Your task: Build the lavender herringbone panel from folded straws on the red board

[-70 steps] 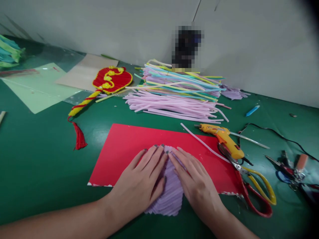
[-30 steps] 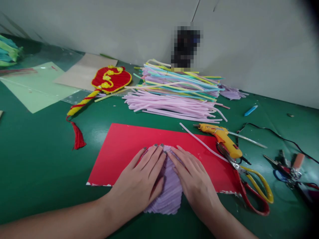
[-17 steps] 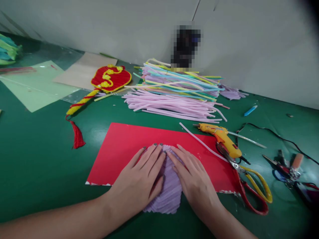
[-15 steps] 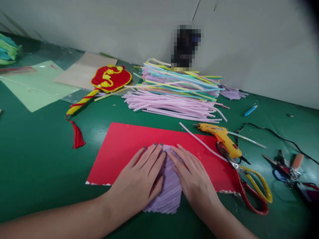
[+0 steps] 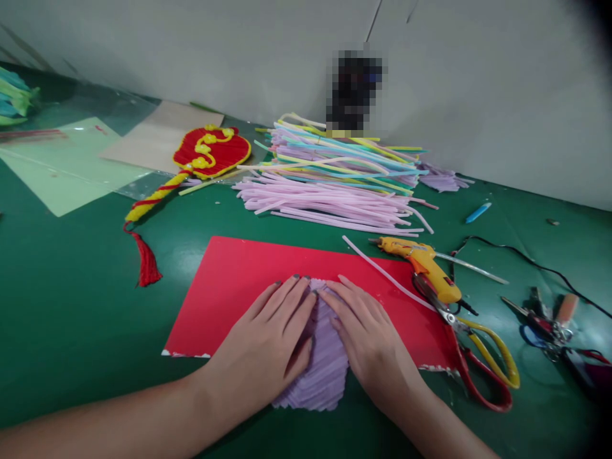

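Note:
A flat purple piece made of pipe cleaners laid side by side (image 5: 322,363) lies partly on a red sheet (image 5: 239,274) and partly on the green table. My left hand (image 5: 272,331) rests flat over its left side, fingers stretched forward. From the right, my right hand (image 5: 368,325) lies on its other edge with fingers extended. The two hands' fingertips almost meet near the piece's far end. Both palms hide much of its outline. One loose pink pipe cleaner (image 5: 382,271) crosses the red sheet to the right of my hands.
A yellow glue gun (image 5: 430,268) and scissors (image 5: 492,344) lie at the right, near keys (image 5: 549,325). Behind are bundled pipe cleaners (image 5: 329,197). A red fan ornament (image 5: 210,153) with a tassel sits at the back left, by a pale green sheet (image 5: 62,172).
Almost nothing differs. The whole view has shifted very slightly, and both hands stay on the purple piece in the same pose.

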A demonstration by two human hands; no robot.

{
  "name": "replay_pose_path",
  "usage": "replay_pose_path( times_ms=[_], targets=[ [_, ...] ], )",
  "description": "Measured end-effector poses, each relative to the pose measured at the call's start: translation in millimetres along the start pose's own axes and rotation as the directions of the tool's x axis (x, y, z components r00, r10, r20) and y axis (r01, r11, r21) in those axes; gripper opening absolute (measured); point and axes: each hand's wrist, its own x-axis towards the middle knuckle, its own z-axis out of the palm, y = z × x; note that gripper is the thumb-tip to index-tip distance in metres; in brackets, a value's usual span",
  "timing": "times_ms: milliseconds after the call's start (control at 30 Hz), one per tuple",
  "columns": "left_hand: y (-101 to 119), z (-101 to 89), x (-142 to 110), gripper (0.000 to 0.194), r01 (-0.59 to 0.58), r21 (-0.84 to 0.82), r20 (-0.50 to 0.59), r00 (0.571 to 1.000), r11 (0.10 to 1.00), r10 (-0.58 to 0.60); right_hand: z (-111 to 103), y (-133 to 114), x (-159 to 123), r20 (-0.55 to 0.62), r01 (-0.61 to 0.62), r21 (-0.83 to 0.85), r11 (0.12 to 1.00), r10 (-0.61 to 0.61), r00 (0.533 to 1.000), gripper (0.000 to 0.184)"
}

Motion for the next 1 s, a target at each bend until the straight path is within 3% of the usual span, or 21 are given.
replay_pose_path(
  times_ms=[733, 1000],
  targets=[
    [-0.5, 4.0, -1.7, 0.046, -0.03, 0.048, -0.006, 1.0, 0.998, 0.03, 0.7, -0.3, 0.1, -0.015, 0.001, 0.034, 0.999, -0.001, 1.0, 0.046],
    [4.2, 0.5, -4.8, 0.045, -0.009, 0.103, -0.039, 0.999, 0.995, 0.014, -3.4, -3.9, 1.1, -0.073, -0.058, 0.096, 0.994, 0.065, 0.995, 0.037]
  ],
)
